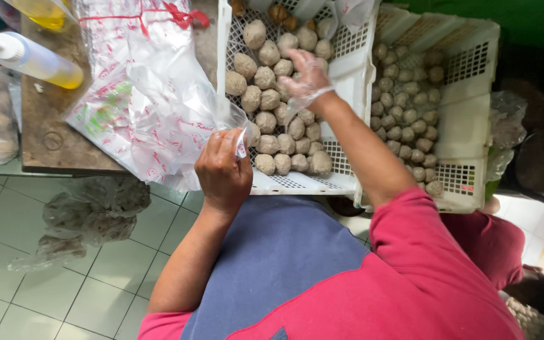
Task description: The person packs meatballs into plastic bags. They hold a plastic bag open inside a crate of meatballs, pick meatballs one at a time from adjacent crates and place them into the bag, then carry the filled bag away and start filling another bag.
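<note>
Meatballs (281, 119) fill a white slotted crate (354, 82) beyond the person's lap. Nearest, the left hand (223, 173) pinches the mouth of a clear printed bag (171, 107). Farther off, the right hand (306, 79), in a thin plastic glove, curls loosely over the pile; whether it holds one, I cannot tell. Right, a second crate (467, 113) holds smaller balls.

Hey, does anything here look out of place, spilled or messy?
Yes. Clear plastic bags with lumpy contents lie on the tiled floor, beside the table rather than on it. Otherwise nothing looks spilled: the meatballs sit inside their white crate, where the gloved right hand reaches.
</note>
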